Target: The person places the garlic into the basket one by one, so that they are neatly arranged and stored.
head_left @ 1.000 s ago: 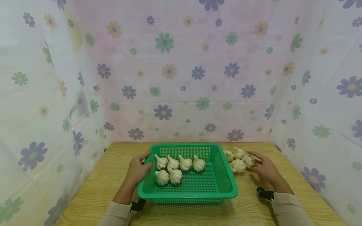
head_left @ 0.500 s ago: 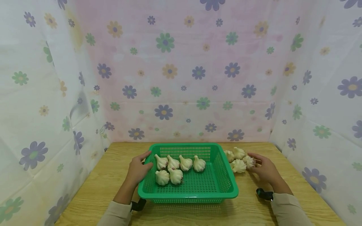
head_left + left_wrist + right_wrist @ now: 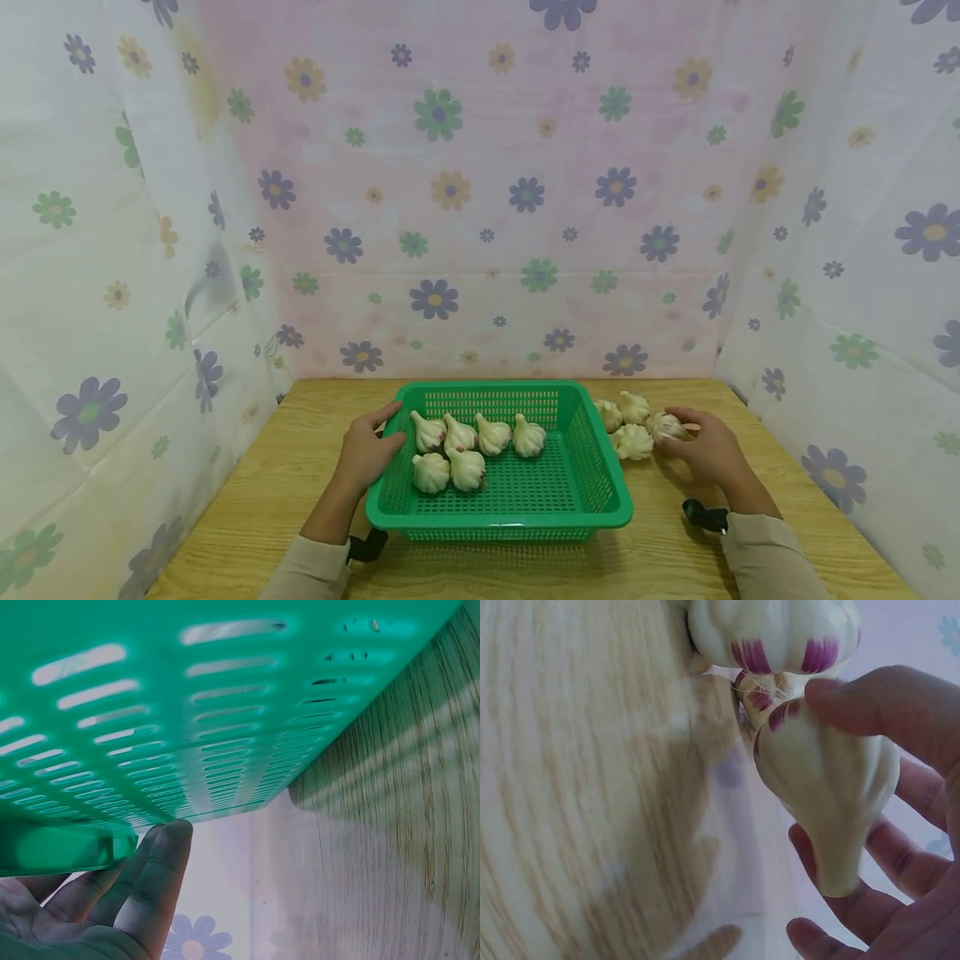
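A green plastic basket (image 3: 498, 520) stands on the table with several garlic bulbs (image 3: 467, 469) inside, toward its left and back. My left hand (image 3: 365, 450) grips the basket's left rim; in the left wrist view its fingers (image 3: 161, 877) lie under the rim, against the slotted wall. To the right of the basket, my right hand (image 3: 705, 446) pinches a garlic bulb (image 3: 829, 769) between thumb and fingers. The right wrist view shows that bulb's stem pointing toward the palm, its purple-streaked root end toward other garlic (image 3: 776, 634).
Several more garlic bulbs (image 3: 632, 442) cluster against the basket's right side. The wooden table (image 3: 247, 492) is enclosed at the back and sides by flower-printed cloth (image 3: 480, 208). Black devices (image 3: 703, 515) sit at both wrists.
The right hand has closed in on the rightmost garlic bulb and pinches it. That bulb has turned, its stem now toward the hand. The left hand and basket stay in place.
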A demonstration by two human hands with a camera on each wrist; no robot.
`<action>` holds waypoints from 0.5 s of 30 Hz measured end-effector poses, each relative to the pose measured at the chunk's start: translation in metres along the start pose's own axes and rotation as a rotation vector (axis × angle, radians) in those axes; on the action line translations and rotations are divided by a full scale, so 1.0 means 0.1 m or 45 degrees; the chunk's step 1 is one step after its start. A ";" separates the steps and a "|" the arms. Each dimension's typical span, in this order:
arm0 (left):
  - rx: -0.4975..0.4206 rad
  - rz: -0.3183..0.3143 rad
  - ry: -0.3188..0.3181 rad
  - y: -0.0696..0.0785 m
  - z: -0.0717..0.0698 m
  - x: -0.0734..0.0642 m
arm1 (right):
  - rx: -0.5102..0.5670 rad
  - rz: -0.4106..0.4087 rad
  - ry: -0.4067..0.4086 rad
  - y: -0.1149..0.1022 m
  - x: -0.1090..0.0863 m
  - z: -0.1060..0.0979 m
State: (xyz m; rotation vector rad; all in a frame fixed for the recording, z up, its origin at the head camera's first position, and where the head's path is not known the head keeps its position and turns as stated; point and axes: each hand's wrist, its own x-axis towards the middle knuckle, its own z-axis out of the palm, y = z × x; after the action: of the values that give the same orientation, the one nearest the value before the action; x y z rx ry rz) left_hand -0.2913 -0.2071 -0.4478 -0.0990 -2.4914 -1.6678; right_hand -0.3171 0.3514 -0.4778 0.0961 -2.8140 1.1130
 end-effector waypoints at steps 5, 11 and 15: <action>-0.004 0.000 -0.001 0.00 0.00 0.00 | -0.018 -0.002 0.063 0.03 0.02 -0.02; 0.005 -0.004 0.007 0.02 0.00 -0.01 | 0.031 0.019 0.167 0.00 0.01 -0.04; 0.007 -0.006 0.008 0.02 0.01 -0.01 | 0.046 0.052 0.225 -0.07 0.00 -0.06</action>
State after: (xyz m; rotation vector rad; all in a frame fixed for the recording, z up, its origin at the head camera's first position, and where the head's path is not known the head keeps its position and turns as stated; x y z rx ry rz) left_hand -0.2900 -0.2055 -0.4459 -0.0875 -2.4932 -1.6604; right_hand -0.3164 0.3505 -0.4691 -0.0540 -2.6521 1.1215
